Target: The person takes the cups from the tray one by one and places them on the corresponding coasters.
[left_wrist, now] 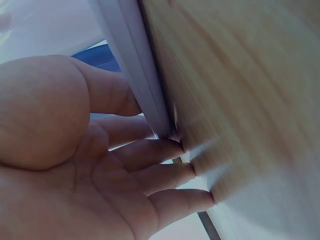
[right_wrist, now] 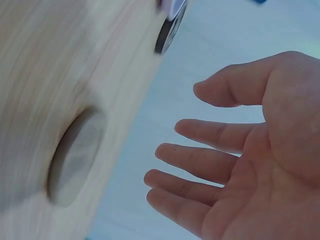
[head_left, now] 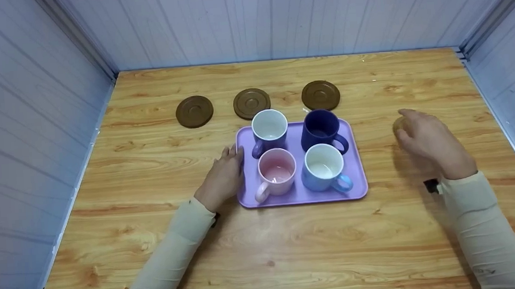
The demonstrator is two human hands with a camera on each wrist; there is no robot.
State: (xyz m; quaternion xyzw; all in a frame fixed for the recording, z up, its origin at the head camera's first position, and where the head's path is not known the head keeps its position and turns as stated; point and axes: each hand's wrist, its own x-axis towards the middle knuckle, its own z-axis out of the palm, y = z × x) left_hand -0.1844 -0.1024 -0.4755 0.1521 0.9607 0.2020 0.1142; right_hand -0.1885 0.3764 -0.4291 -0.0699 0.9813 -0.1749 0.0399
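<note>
A purple tray [head_left: 303, 199] holds a white-lined mug [head_left: 270, 128], a dark blue mug [head_left: 320, 129], a pink mug [head_left: 277, 174] and a light blue mug [head_left: 324, 169]. My left hand [head_left: 224, 178] is at the tray's left edge. In the left wrist view its thumb touches the rim [left_wrist: 132, 55] while the other fingers extend down to the tabletop. To the right, my right hand [head_left: 431, 140] hovers over a round coaster [head_left: 398, 127], partly covering it. The right wrist view shows this coaster [right_wrist: 77, 157] apart from the spread fingers [right_wrist: 195, 162], which hold nothing.
Behind the tray lie three brown round coasters: a left one [head_left: 194, 111], a middle one [head_left: 251, 103] and a right one [head_left: 320, 95]. The wooden table [head_left: 269, 255] is bounded by pale panels [head_left: 250, 24] at the back and sides.
</note>
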